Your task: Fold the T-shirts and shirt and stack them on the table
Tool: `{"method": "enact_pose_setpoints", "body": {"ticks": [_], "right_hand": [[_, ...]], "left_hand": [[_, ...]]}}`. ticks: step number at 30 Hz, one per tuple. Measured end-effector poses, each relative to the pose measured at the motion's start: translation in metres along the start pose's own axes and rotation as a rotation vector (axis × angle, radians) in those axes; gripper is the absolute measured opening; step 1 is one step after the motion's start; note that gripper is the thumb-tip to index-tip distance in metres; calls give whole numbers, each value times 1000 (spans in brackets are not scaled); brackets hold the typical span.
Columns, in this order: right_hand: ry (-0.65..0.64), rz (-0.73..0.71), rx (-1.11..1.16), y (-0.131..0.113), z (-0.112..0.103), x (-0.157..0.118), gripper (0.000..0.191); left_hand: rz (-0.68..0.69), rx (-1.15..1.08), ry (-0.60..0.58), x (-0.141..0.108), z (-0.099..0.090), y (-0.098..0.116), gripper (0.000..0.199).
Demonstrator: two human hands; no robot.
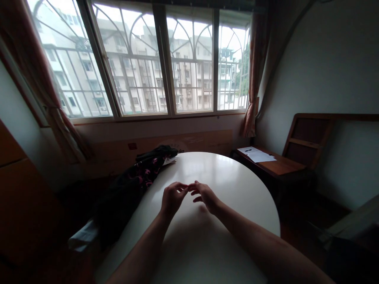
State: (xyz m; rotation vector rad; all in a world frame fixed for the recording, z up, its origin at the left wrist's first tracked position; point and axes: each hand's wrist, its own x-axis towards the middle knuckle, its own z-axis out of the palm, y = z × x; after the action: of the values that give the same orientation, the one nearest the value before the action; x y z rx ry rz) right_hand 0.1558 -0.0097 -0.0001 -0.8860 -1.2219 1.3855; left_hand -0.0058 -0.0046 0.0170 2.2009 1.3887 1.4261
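Note:
Above the middle of a white round-ended table, my two hands meet at the fingertips. My left hand has its thumb and fingers brought together in a pinch; anything between them is too small or hidden to make out. My right hand comes in from the right with its fingers curved and apart, and no object shows in it. Its index fingertip is at or very near the left fingertips. A faint shadow lies on the tabletop below the hands.
Dark clothing with a pink pattern hangs over the table's left edge. Beyond the right edge, a low wooden bench bears white papers and a pen. Barred windows and tied curtains stand behind the table.

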Motion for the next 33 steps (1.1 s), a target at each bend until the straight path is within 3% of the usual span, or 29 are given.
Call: {"method": "enact_pose_setpoints", "body": {"ticks": [10,15,25,28,31,33], "right_hand": [[2,-35,37,-2,6,-4,40],[27,14,174,-1,7,-3,35],[93,178,551,-10,-2,4,47],[80,170,546,-7,-1,4,41],[52,115,461,-4,-2,3,22],[31,73,385,-3,-3,2,29]], "left_hand": [[17,9,52,2,0,0,8],[7,7,57,2,-1,-4,14],[-217,-268,-71,2,7,-12,28],[-316,-420,-113,3,8,-8,34],[-409,-577,-138,4,6,-3,43],[-454,-659,-158,4,4,0,49]]}}
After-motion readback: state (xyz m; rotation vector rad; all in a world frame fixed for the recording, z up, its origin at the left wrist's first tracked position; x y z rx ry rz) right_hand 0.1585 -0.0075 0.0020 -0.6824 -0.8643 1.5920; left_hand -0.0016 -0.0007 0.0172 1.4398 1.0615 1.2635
